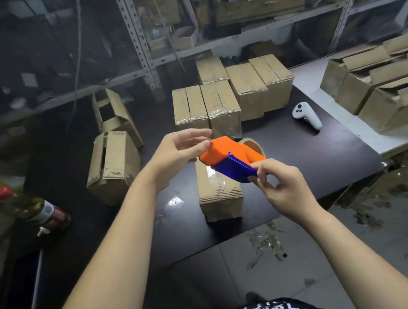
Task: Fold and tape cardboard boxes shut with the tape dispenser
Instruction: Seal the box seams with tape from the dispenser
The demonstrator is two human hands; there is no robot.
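On the dark tabletop (303, 155), before a cluster of taped brown cardboard boxes (219, 104), one small brown cardboard box (219, 191) lay closed beneath the orange-and-blue plastic tape dispenser (227, 156) I held in the air. My right hand (284, 187) gripped its blue rear end and my left hand (181, 149) pinched at the orange nose. I judged I was freeing the tape end; next, the nose had to meet the box's seam and run along it.

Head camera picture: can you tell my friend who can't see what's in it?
Two hands hold an orange and blue plastic tape dispenser above a brown cardboard box on a dark table: the left hand at its orange end, the right hand pinching its blue end. More taped cardboard boxes stand behind.
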